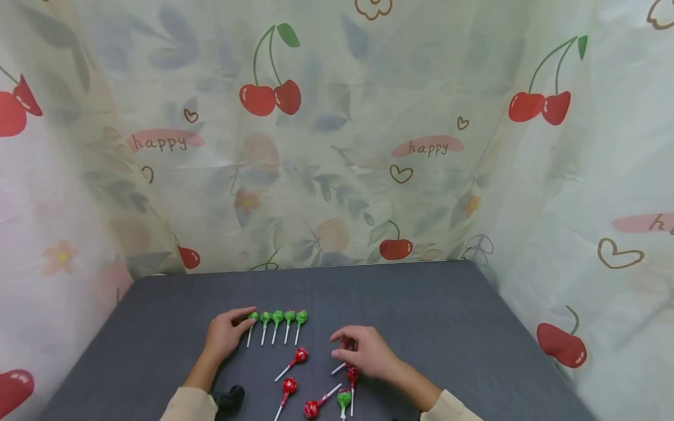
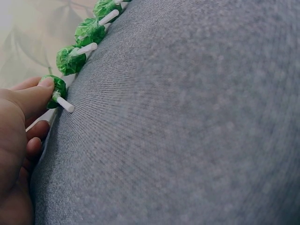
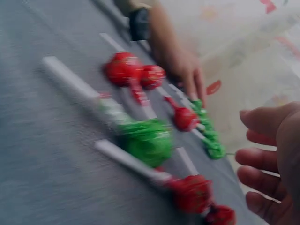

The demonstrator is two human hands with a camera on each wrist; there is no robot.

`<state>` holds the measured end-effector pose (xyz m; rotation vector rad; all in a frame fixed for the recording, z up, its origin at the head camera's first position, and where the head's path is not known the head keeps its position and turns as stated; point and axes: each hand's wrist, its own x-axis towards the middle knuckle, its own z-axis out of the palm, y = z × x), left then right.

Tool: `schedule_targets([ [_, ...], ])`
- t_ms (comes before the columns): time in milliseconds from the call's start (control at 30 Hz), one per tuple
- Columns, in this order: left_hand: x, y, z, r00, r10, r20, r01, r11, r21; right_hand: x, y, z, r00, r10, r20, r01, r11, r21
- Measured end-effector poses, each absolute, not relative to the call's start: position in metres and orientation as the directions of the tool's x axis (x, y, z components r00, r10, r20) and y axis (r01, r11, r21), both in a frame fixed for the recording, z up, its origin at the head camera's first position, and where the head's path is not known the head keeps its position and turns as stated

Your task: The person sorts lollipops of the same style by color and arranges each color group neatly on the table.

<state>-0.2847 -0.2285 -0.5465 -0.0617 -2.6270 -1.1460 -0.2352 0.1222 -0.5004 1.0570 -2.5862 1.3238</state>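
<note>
Several green-wrapped lollipops stand out in a row, heads away from me, in the head view. My left hand [image 1: 223, 338] pinches the head of the leftmost green lollipop [image 2: 57, 91] between thumb and finger; its white stick points toward me. My right hand [image 1: 368, 351] hovers over the right side of the scattered lollipops, fingers loosely bent and holding nothing. Below it lie a red lollipop [image 1: 352, 374] and a stick whose head it partly hides. A loose green lollipop [image 3: 147, 140] lies close by, blurred in the right wrist view.
More red lollipops lie between the hands: one red lollipop [image 1: 301, 355] below the row, another red lollipop [image 1: 289, 385] nearer me, and a third red lollipop [image 1: 311, 409] near the bottom. A dark grey cloth [image 1: 447, 327] covers the table. Printed curtains [image 1: 337, 146] surround it.
</note>
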Motion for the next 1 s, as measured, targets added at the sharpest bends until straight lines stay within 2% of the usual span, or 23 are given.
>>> schedule_targets([
  [167, -0.284, -0.229, -0.545, -0.961, -0.068, 0.269, 0.152, 0.68, 0.718, -0.219, 0.128, -0.513, -0.652, -0.607, 0.454, -0.73, 0.341, -0.592],
  [267, -0.284, -0.23, -0.545, -0.963, -0.066, 0.261, 0.148, 0.681, 0.717, -0.212, 0.131, -0.517, -0.604, -0.654, 0.455, -0.776, 0.355, -0.521],
  [500, -0.285, -0.229, -0.545, -0.966, -0.062, 0.25, 0.144, 0.678, 0.721, -0.204, 0.139, -0.513, -0.551, -0.782, 0.293, -0.805, 0.406, -0.432],
  [733, -0.284, -0.227, -0.545, -0.96, -0.066, 0.273, 0.156, 0.683, 0.714, -0.201, 0.141, -0.511, -0.474, -0.826, 0.306, -0.872, 0.391, -0.295],
  [1000, -0.284, -0.227, -0.546, -0.96, -0.062, 0.272, 0.158, 0.682, 0.714, -0.199, 0.137, -0.509, -0.462, -0.847, 0.263, -0.886, 0.431, -0.168],
])
